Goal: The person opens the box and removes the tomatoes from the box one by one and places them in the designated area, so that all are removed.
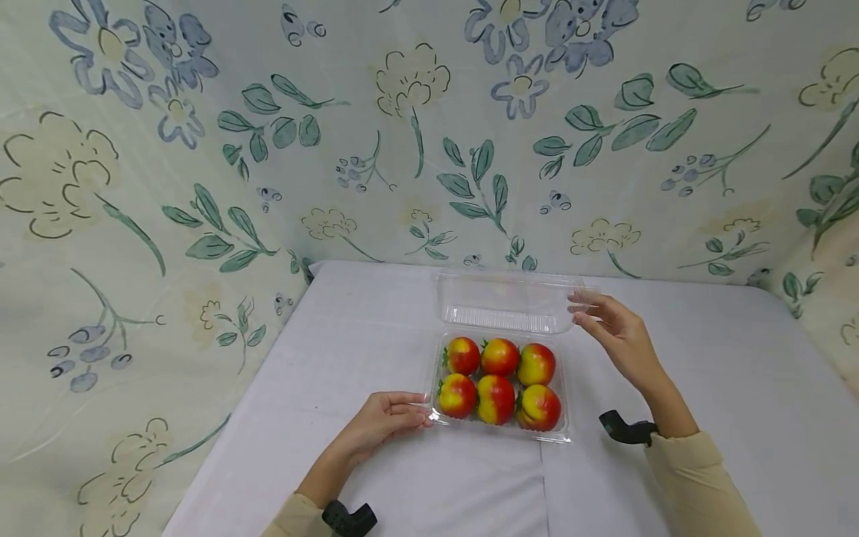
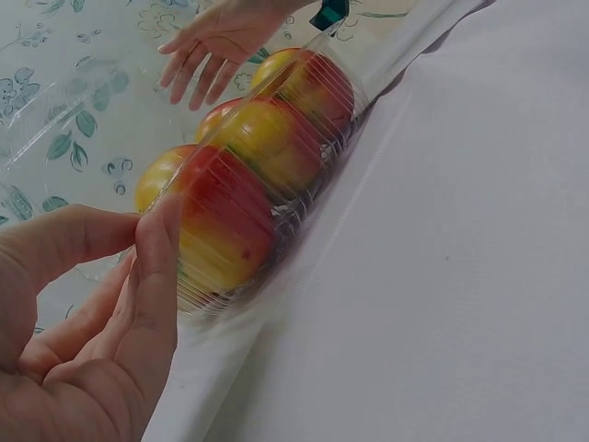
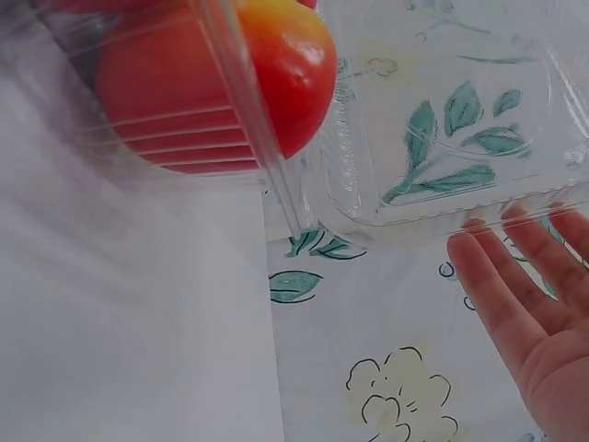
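A clear plastic clamshell box (image 1: 569, 438) lies on the table with its lid (image 1: 503, 298) raised at the back. Several round red-and-yellow fruits (image 1: 496, 400) with small green leaves fill its base in two rows. My left hand (image 1: 385, 424) pinches the rim at the box's left side between thumb and fingers, seen closely in the left wrist view. My right hand (image 1: 620, 335) is at the lid's right edge. In the right wrist view its fingers (image 3: 497, 285) look nearly straight, with the tips at the edge of the lid (image 3: 433, 216).
A white cloth (image 1: 362, 335) covers the table, with a crease running forward from the box. Flower-patterned fabric (image 1: 403, 149) hangs behind the table and on both sides. Each wrist wears a black camera mount (image 1: 627, 429).
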Tool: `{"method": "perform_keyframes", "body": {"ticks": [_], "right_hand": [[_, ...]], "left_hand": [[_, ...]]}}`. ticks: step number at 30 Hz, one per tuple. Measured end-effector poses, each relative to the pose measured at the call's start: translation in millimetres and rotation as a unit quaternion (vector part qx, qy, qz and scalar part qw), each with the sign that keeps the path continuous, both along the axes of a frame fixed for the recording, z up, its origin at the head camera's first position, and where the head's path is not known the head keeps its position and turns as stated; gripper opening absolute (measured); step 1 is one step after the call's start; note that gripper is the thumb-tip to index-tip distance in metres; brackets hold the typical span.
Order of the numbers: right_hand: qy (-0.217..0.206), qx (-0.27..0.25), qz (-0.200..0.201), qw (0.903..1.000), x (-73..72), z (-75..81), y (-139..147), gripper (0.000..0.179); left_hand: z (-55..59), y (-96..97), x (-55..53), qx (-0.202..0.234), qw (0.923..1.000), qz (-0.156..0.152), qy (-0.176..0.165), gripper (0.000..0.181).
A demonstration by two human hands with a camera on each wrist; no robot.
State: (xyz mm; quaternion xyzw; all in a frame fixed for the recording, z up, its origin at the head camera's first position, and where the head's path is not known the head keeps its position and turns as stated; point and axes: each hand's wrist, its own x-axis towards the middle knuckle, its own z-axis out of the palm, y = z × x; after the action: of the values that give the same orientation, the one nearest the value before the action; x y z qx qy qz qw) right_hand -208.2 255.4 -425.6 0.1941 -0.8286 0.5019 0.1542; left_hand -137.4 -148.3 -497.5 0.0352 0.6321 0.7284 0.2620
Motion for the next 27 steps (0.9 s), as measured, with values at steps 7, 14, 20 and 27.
{"method": "perform_keyframes", "body": {"ticks": [7, 14, 20, 27], "right_hand": [[0.007, -0.027, -0.002, 0.9996, -2.5, -3.1, -3.4, 0.03], [0.011, -0.042, -0.003, 0.9991, -5.1, -7.3, -5.9, 0.027], [0.024, -0.033, -0.032, 0.9986, -10.8, -12.8, -7.1, 0.022], [0.033, -0.012, -0.063, 0.9974, -17.9, -16.4, -5.9, 0.021]], "left_hand": [[0.4, 0.7, -0.8, 0.0, 1.0, -0.001, -0.001, 0.044], [-1.1, 0.5, 0.2, -0.006, 1.0, -0.001, 0.001, 0.045], [-2.9, -0.7, 0.4, 0.005, 1.0, 0.002, -0.007, 0.043], [-2.0, -1.4, 0.4, 0.017, 0.9998, 0.001, -0.015, 0.045]]}}
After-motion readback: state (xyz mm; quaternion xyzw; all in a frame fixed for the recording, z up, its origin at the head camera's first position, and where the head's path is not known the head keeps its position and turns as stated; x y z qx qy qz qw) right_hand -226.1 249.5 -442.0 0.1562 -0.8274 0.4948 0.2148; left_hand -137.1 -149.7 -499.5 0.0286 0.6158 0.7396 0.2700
